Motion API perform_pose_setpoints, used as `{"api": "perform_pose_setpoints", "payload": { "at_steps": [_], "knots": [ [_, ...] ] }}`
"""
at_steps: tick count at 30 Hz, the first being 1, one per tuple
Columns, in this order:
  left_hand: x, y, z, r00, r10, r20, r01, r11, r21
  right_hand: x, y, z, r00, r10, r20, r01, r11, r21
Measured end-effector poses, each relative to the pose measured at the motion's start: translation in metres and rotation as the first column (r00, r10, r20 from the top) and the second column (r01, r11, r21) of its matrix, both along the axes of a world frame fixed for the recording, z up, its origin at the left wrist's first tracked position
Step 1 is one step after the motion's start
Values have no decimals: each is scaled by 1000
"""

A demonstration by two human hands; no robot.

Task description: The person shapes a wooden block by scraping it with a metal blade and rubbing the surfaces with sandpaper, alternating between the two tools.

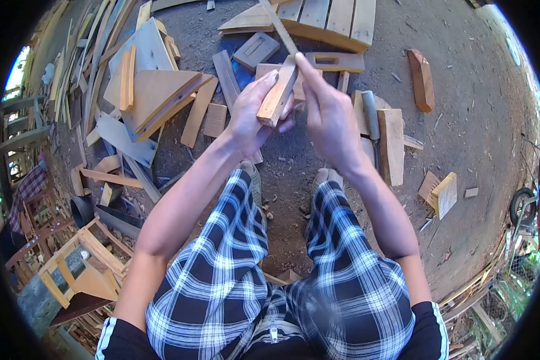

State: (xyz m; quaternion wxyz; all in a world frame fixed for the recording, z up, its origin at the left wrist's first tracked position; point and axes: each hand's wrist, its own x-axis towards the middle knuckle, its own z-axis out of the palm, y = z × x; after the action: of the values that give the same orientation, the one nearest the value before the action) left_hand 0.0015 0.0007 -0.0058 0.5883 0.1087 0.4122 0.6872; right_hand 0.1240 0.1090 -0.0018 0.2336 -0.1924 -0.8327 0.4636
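Observation:
My left hand (249, 114) is closed around a short wooden block (277, 96), holding it tilted above the ground between my knees and the woodpile. On the other side, my right hand (333, 117) has its fingers curled, with the index finger stretched forward to the block's far end. A long, narrow blade-like tool (280, 29) runs out in line with that finger, across the block's far end. Its grip is hidden within my right hand. Just beyond my hands, a grey block with a slot (257, 50) and a slotted wooden piece (336, 62) lie on the ground.
Stacked boards (162, 102) lie to the left, and a slatted wooden piece (330, 24) at the top. A chisel-like tool (371, 117) rests by a wooden block (391, 147) on the right. A reddish block (421, 81) and a wooden frame (93, 252) stand farther out.

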Motion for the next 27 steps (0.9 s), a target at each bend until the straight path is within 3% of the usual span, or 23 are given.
{"api": "perform_pose_setpoints", "payload": {
  "at_steps": [3,5,7,11,14,21,27],
  "knots": [
    [-8,6,-2,986,163,-37,-167,976,-142,14,-34,17,990,108,89,-115,991,75],
    [-6,3,-2,981,193,-23,-193,962,-194,17,-31,12,980,137,146,-153,983,106],
    [0,0,3,998,-26,-65,21,997,-74,3,0,-2,996,-41,74,44,998,-34],
    [2,1,14,990,-138,29,136,990,48,4,26,-4,985,-155,72,161,984,-80],
    [-5,-2,4,990,-63,126,59,997,41,13,25,-5,979,-148,137,161,983,-86],
    [-4,-2,4,993,10,121,-9,1000,-5,10,20,9,979,-95,181,119,985,-122],
    [-3,-1,3,996,-30,80,31,999,-12,-1,12,-4,999,-24,-26,24,1000,-3]
  ]
}}
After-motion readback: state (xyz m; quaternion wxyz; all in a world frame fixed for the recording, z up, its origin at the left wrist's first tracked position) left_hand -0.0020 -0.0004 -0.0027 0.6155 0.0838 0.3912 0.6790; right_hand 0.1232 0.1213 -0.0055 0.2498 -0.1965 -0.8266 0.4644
